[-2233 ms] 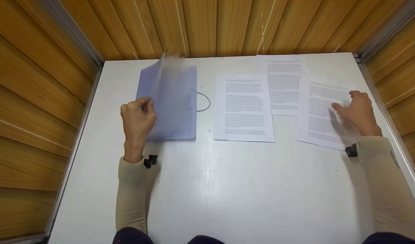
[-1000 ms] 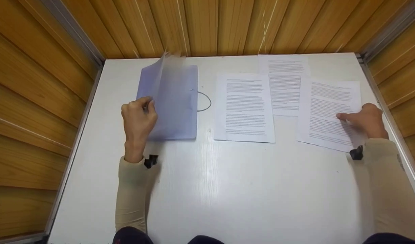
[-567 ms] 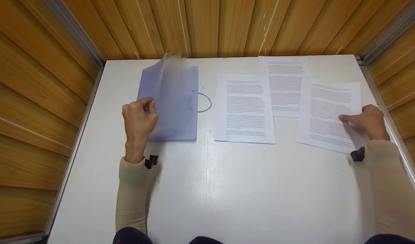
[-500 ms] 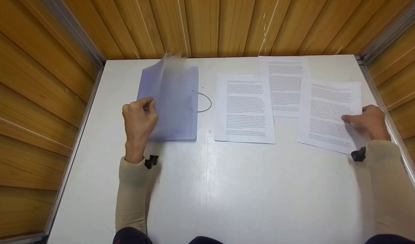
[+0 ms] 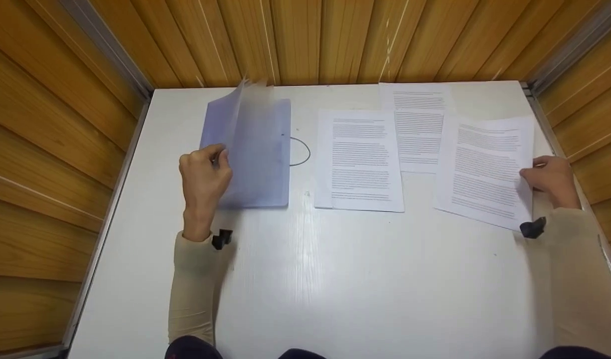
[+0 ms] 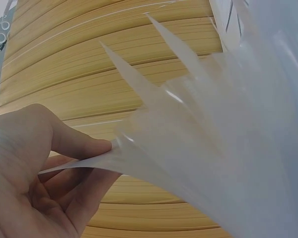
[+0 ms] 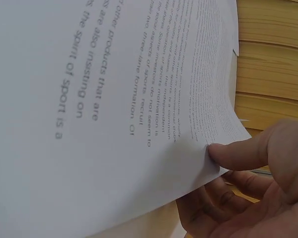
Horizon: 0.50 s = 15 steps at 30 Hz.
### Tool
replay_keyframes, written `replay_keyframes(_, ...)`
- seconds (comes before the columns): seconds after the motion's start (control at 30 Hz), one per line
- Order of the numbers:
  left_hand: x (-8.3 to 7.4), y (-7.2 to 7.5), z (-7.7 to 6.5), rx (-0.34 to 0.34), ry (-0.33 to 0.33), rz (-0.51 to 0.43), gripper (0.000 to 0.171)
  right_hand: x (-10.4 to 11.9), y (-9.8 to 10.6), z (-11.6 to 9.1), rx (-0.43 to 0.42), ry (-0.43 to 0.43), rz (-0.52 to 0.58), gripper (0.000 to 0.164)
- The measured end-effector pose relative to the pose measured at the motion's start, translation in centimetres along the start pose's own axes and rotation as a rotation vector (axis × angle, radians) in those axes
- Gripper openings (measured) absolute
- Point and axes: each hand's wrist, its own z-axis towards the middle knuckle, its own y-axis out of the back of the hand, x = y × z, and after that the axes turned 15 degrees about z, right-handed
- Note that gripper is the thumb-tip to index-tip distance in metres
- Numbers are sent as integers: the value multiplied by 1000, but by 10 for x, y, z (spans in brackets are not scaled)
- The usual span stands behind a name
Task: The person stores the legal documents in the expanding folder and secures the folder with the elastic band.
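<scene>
My left hand (image 5: pixel 205 172) pinches the raised clear sleeves (image 6: pixel 198 129) of a translucent purple folder (image 5: pixel 265 184), thumb above and fingers below the edge. An elastic cord loop (image 5: pixel 309 149) sticks out of the folder's right side. At the far right, my right hand (image 5: pixel 552 177) pinches the right edge of a printed sheet (image 5: pixel 485 169), the thumb on its face and the fingers beneath. That edge is lifted and bends upward in the right wrist view, while the sheet's left side stays low over the table.
A printed stack of paper (image 5: pixel 360 159) lies right of the folder. Behind it, another printed sheet (image 5: pixel 417 124) is partly covered by its neighbours. Slatted wooden walls (image 5: pixel 335 40) enclose the white table (image 5: pixel 360 279) at the back and sides.
My right hand has gone from hovering over the right sheet to pinching its right edge, which has come up. The left hand keeps its hold on the sleeves in the same place.
</scene>
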Motion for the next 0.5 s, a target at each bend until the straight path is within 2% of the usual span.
replay_keyframes(0.27,0,0,0,-6,-6,-3,16,0,-1,-3,-11,-6,56,73)
replay_keyframes(0.5,-1,-2,-1,-12,-9,2,16,-7,9,-3,58,-65,94,84)
